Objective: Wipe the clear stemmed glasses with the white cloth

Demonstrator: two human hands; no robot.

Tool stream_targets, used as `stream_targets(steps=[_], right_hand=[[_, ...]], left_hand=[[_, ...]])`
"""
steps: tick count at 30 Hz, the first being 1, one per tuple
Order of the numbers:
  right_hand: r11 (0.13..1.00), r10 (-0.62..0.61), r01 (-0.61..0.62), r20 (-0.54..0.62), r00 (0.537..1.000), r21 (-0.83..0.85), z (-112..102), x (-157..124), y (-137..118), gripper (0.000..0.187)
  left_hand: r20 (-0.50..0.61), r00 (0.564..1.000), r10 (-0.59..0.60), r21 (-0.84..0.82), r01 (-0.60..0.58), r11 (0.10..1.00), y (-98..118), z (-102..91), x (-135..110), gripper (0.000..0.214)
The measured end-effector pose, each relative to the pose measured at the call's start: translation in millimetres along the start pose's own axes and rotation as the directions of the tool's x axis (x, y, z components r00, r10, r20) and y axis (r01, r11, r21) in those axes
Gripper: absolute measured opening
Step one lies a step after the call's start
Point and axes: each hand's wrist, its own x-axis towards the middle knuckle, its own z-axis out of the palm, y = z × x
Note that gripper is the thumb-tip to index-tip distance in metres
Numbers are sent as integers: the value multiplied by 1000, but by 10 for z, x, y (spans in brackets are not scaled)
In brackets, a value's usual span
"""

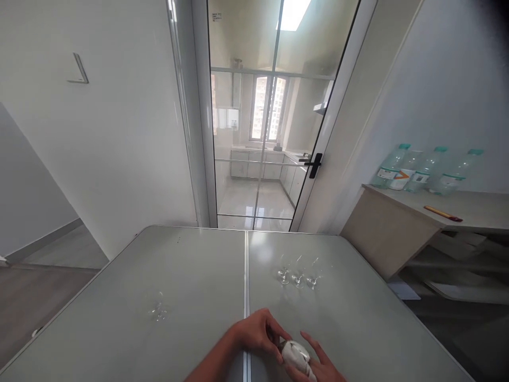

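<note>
A bunched white cloth (296, 354) is between my hands at the near edge of the table. My left hand (259, 333) is closed, thumb and fingers pinching at the cloth's left end; the small thing in its grip is mostly hidden. My right hand (318, 366) curls round the cloth from the right, its index finger stretched along the top. Beyond the hands, three small clear stemmed glasses stand in a row: a left one (283, 276), a middle one (298, 279) and a right one (313, 282). Another clear glass (158, 312) is on the table's left half.
The grey table (199, 265) has a metal seam down its middle. At right, a wooden shelf unit (393, 228) bears several bottles (421, 172) and a yellow-red stick-like thing (442, 213). A glazed door (274, 116) with a black handle (315, 165) is beyond the table.
</note>
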Motion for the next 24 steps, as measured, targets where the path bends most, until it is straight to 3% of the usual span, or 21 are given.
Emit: stream_targets(steps=[2, 3, 5, 7, 9, 10, 12, 13, 14, 16, 18, 19, 20, 22, 24], right_hand=[[987, 148, -138, -122, 981, 86, -19, 17, -43, 26], [955, 267, -236, -170, 949, 180, -31, 31, -69, 28], [810, 527, -421, -190, 828, 408, -65, 68, -120, 35], [622, 712, -514, -153, 685, 591, -108, 110, -145, 43], [453, 821, -525, -107, 561, 720, -150, 141, -131, 49], [369, 859, -515, -71, 508, 774, -169, 150, -112, 51], [214, 904, -471, 10, 428, 856, -206, 157, -77, 54], [164, 913, -454, 39, 407, 876, -223, 158, -71, 54], [143, 916, -448, 53, 397, 883, -240, 158, -79, 55], [179, 919, -473, 26, 394, 863, -260, 155, -138, 56], [270, 909, -519, -36, 416, 811, -242, 139, -235, 59], [317, 899, -534, -69, 433, 784, -214, 122, -284, 61], [366, 883, -543, -97, 460, 756, -174, 99, -325, 63], [476, 828, -554, -136, 544, 683, -68, 47, -361, 66], [635, 698, -521, -134, 703, 571, 41, 7, -333, 65]], left_hand=[[-153, 981, 116, 104, -101, 989, -118, 65, 42, 86], [-221, 952, 213, 205, -168, 964, -173, 101, 66, 83], [-268, 841, 469, 499, -295, 815, -245, 162, 103, 75], [-178, 702, 689, 775, -332, 538, -257, 203, 118, 65], [-42, 611, 790, 914, -295, 277, -228, 232, 117, 55], [12, 591, 807, 944, -274, 187, -211, 247, 116, 50], [84, 595, 799, 961, -261, 94, -193, 285, 125, 45], [86, 618, 781, 958, -265, 105, -193, 308, 135, 45], [52, 655, 753, 948, -270, 170, -196, 330, 145, 48], [-108, 765, 635, 845, -266, 464, -189, 356, 153, 57], [-228, 894, 387, 554, -207, 806, -146, 334, 131, 70], [-220, 944, 246, 366, -154, 918, -112, 300, 107, 75], [-166, 978, 125, 193, -92, 977, -73, 251, 78, 79], [-46, 998, -31, -39, 29, 999, -9, 129, 17, 82], [27, 993, -116, -135, 119, 984, 11, 6, -29, 78]])
